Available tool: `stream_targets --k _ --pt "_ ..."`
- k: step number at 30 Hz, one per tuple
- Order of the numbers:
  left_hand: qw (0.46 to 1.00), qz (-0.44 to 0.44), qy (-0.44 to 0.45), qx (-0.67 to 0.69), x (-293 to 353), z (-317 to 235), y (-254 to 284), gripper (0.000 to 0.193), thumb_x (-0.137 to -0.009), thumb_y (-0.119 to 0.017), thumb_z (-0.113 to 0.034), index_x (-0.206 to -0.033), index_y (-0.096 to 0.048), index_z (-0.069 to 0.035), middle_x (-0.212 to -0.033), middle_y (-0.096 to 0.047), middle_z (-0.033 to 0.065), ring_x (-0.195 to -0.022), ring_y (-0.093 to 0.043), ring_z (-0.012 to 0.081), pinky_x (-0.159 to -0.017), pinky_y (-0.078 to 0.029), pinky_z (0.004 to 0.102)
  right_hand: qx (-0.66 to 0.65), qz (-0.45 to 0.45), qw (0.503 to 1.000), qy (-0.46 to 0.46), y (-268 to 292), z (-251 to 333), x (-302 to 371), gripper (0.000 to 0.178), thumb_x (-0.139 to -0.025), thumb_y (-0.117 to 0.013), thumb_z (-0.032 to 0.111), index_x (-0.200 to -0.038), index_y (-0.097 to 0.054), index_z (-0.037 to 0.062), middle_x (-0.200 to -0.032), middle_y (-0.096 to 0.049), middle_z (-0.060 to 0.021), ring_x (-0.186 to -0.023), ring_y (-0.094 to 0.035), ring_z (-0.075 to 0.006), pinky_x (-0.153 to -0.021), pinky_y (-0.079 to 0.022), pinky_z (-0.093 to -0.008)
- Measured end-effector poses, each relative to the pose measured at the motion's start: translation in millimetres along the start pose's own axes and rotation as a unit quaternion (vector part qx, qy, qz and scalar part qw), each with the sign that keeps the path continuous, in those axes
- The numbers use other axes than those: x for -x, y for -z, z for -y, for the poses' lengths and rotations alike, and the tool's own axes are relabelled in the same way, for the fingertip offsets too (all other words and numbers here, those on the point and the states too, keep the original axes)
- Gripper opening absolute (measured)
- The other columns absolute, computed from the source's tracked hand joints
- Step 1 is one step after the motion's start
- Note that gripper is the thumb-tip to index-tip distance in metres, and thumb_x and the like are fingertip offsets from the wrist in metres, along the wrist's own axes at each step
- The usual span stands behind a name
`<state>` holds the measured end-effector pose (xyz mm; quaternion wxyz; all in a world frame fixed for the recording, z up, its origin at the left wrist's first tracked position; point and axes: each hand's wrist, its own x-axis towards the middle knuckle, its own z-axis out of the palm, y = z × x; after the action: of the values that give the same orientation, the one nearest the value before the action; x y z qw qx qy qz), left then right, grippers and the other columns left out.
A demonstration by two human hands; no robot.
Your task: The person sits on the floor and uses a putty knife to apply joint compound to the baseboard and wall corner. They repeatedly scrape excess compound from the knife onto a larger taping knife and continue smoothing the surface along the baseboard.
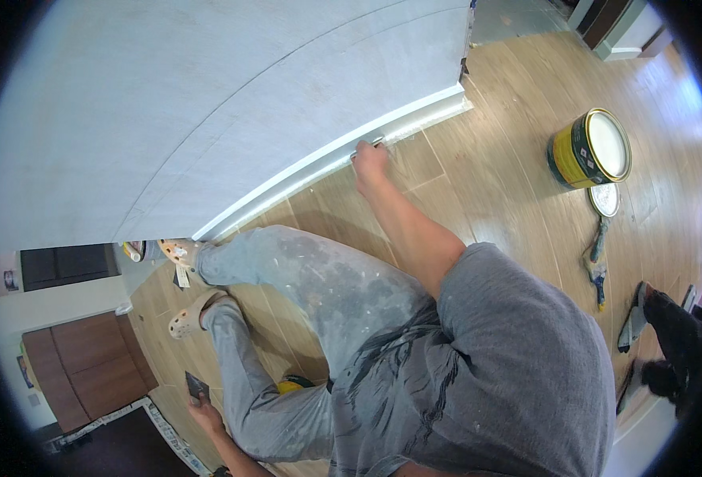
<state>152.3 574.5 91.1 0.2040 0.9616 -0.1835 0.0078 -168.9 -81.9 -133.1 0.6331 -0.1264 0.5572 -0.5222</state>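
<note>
Above a wood-look floor (502, 175), a person's left hand (204, 415) grips a dark scraper (196, 386); the right hand (371, 163) pinches what appears to be a slim tool (378, 141) beside the white baseboard (418, 118), left of a paint can (571, 153).

The baseboard (424, 118) is seated along the wall (208, 103), a tool is held against it in the right hand (371, 161), a scraper (197, 385) is held far left in the left hand (204, 413), and, well right on the floor (494, 167), a paint can (571, 155), lid (604, 199) and brush (599, 278) are lined up.
</note>
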Motion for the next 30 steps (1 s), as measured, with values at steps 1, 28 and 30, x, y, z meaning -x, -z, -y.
stream_targets --k 1,28,30 --pt "1.000 0.000 -0.010 0.003 1 -1 0 0.045 -0.101 -0.057 -0.001 -0.144 -0.051 0.007 -0.139 -0.058 0.0254 -0.124 -0.058 0.0343 -0.109 -0.042 0.0408 0.025 -0.025 0.999 -0.016 -8 3 0 0.029 -0.084 -0.060 0.002 -0.113 -0.059 -0.0015 -0.097 -0.063 -0.0114 -0.086 -0.060 -0.0214 -0.076 -0.049 -0.0369" --pt "0.994 0.030 -0.006 0.105 -3 24 -1 0.046 -0.100 -0.054 0.005 -0.146 -0.047 0.005 -0.139 -0.058 0.0223 -0.125 -0.057 0.0293 -0.109 -0.042 0.0382 -0.080 0.042 0.994 -0.062 40 -13 -12 0.004 -0.086 -0.059 0.006 -0.090 -0.059 0.0042 -0.091 -0.061 -0.0069 -0.079 -0.060 -0.0207 -0.067 -0.048 -0.0382" --pt "0.993 0.031 0.008 0.113 -1 18 -1 0.050 -0.099 -0.053 0.008 -0.148 -0.050 0.002 -0.142 -0.058 0.0214 -0.127 -0.056 0.0281 -0.110 -0.040 0.0368 -0.095 0.032 0.994 -0.037 35 -11 -11 0.008 -0.086 -0.058 0.005 -0.093 -0.060 0.0036 -0.091 -0.061 -0.0073 -0.080 -0.059 -0.0211 -0.070 -0.048 -0.0380"
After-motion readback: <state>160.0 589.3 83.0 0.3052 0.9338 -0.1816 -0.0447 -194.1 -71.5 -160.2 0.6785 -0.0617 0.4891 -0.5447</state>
